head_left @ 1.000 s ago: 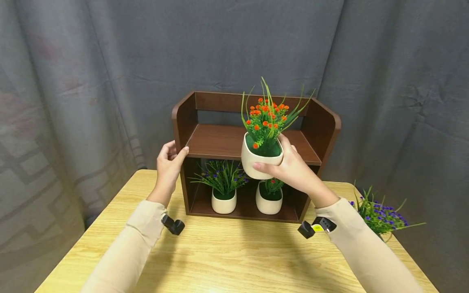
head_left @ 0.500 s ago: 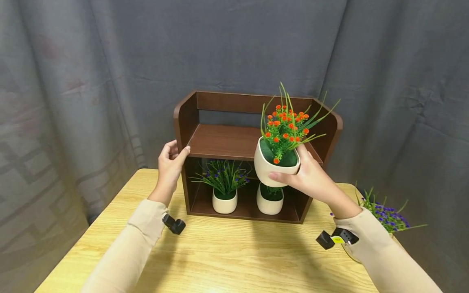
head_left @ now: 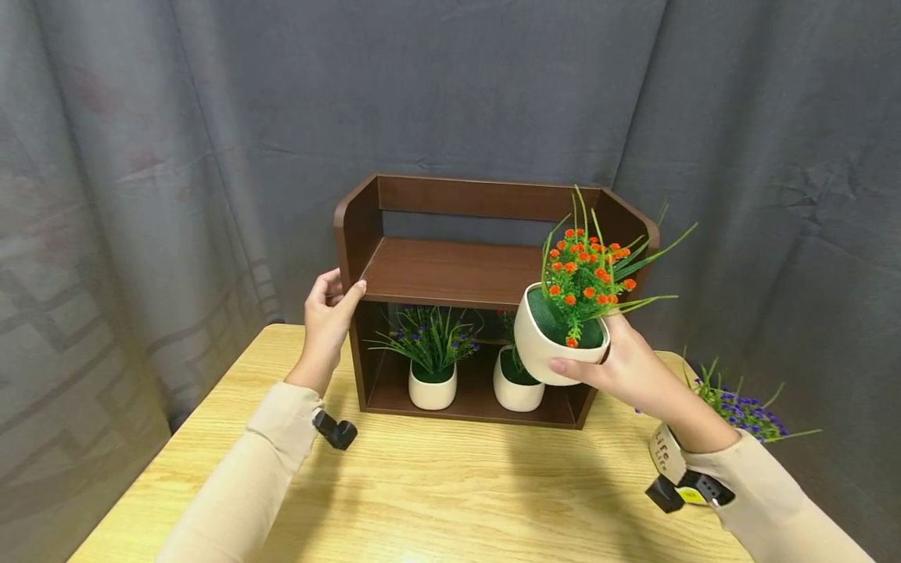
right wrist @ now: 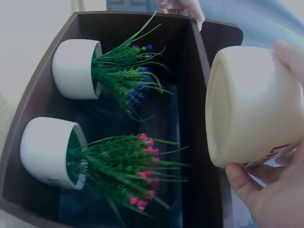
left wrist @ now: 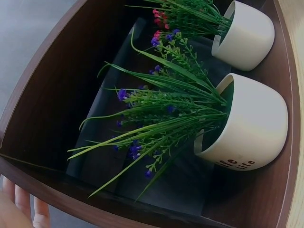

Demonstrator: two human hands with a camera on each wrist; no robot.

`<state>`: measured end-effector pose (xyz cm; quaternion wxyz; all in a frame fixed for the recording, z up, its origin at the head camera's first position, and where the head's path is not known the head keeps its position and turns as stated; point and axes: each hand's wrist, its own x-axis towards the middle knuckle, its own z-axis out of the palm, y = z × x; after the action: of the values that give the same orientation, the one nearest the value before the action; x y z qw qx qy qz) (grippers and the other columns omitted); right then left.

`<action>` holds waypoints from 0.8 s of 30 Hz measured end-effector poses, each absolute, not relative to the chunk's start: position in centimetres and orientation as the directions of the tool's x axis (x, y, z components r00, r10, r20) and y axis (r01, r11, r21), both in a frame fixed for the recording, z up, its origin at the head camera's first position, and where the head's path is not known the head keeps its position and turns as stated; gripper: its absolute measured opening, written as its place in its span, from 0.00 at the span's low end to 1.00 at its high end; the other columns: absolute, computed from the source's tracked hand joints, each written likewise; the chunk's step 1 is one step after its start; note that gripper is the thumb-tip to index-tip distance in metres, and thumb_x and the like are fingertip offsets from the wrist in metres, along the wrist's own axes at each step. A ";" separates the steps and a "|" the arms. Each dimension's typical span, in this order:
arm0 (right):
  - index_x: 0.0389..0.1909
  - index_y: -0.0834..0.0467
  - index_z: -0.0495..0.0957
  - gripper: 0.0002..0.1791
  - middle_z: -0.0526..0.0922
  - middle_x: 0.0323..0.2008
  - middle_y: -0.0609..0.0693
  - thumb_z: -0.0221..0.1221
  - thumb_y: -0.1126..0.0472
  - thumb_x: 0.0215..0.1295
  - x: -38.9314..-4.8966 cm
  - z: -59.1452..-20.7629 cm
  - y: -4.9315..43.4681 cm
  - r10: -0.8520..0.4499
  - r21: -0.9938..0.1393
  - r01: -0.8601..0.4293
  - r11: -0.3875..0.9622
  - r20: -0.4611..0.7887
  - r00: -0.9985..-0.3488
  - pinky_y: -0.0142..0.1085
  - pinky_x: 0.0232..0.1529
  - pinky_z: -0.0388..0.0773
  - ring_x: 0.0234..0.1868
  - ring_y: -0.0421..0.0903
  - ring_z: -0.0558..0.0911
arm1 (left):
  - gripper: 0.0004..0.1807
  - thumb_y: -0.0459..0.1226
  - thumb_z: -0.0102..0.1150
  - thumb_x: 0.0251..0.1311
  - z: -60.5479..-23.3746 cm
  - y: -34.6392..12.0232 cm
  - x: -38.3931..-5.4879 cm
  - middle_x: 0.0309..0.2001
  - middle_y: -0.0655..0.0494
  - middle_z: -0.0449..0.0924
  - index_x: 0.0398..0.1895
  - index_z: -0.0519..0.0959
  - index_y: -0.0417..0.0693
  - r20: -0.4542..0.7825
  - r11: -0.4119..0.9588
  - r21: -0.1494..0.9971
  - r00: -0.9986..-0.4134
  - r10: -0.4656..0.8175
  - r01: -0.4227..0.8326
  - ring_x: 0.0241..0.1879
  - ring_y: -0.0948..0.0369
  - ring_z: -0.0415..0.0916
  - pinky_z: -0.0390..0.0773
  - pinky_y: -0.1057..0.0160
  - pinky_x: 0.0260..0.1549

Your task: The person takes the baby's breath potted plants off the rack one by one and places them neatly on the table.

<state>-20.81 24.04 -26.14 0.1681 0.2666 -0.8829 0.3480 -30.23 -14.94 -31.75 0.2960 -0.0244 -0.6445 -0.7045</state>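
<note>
My right hand (head_left: 637, 371) grips a white pot of orange artificial flowers (head_left: 563, 344), held up in front of the right part of the brown wooden shelf (head_left: 450, 270). The pot tilts a little, and in the right wrist view its underside (right wrist: 221, 111) shows. With thumb in front and fingers outside, my left hand (head_left: 327, 320) holds the shelf's left side panel at the upper board. On the lower level stand a white pot with purple flowers (head_left: 432, 389) and, to its right, a white pot with red flowers (head_left: 517, 389). The held pot partly covers the red-flowered plant.
At the table's right edge stands another pot of purple flowers (head_left: 749, 414), partly hidden by my right forearm. A light wooden table (head_left: 422, 485) lies under everything. Grey curtains (head_left: 493, 94) hang behind and at the sides.
My right hand has carried the orange-flowered pot to the right and down, away from the upper board. My left hand has stayed on the shelf's side panel.
</note>
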 end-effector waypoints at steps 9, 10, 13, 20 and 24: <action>0.76 0.52 0.55 0.53 0.72 0.63 0.52 0.76 0.56 0.53 -20.0 -28.1 25.9 -0.362 -0.522 -0.578 0.628 0.461 -0.810 0.21 0.55 0.64 0.58 0.51 0.76 | 0.21 0.36 0.67 0.61 -31.7 -14.9 -30.3 0.39 0.61 0.76 0.56 0.76 0.43 0.415 0.007 0.895 -0.825 -0.385 0.447 0.39 0.63 0.68 0.68 0.66 0.40; 0.76 0.51 0.55 0.53 0.73 0.63 0.52 0.76 0.56 0.53 -19.8 -28.4 26.1 -0.360 -0.528 -0.570 0.630 0.452 -0.816 0.21 0.55 0.65 0.58 0.51 0.76 | 0.21 0.36 0.67 0.61 -31.7 -14.9 -30.3 0.39 0.61 0.76 0.56 0.76 0.43 0.416 0.006 0.894 -0.824 -0.385 0.449 0.38 0.63 0.68 0.68 0.66 0.40; 0.77 0.49 0.52 0.55 0.72 0.65 0.53 0.76 0.54 0.54 -19.3 -29.2 26.6 -0.342 -0.536 -0.535 0.653 0.422 -0.840 0.28 0.56 0.68 0.60 0.53 0.75 | 0.20 0.36 0.67 0.61 -31.7 -14.9 -30.3 0.39 0.61 0.76 0.56 0.77 0.43 0.419 0.007 0.892 -0.822 -0.385 0.452 0.38 0.63 0.68 0.68 0.66 0.40; 0.78 0.51 0.50 0.55 0.69 0.67 0.59 0.74 0.52 0.56 -18.2 -31.0 28.3 -0.316 -0.572 -0.457 0.681 0.333 -0.888 0.54 0.56 0.71 0.61 0.58 0.74 | 0.21 0.36 0.67 0.61 -31.8 -14.9 -30.2 0.40 0.60 0.76 0.56 0.76 0.43 0.416 -0.003 0.893 -0.826 -0.380 0.451 0.39 0.62 0.68 0.68 0.66 0.40; 0.73 0.59 0.57 0.47 0.76 0.60 0.58 0.72 0.51 0.59 -18.1 -32.0 29.3 -0.289 -0.587 -0.389 0.710 0.262 -0.921 0.44 0.52 0.75 0.56 0.52 0.77 | 0.21 0.35 0.67 0.61 -31.7 -14.9 -30.1 0.39 0.60 0.76 0.56 0.76 0.43 0.418 -0.001 0.892 -0.825 -0.379 0.453 0.39 0.62 0.68 0.68 0.66 0.40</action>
<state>-18.06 29.34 -32.01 0.0753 0.1841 -0.9215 0.3336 -30.11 -14.92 -31.73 0.2941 -0.0286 -0.6426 -0.7069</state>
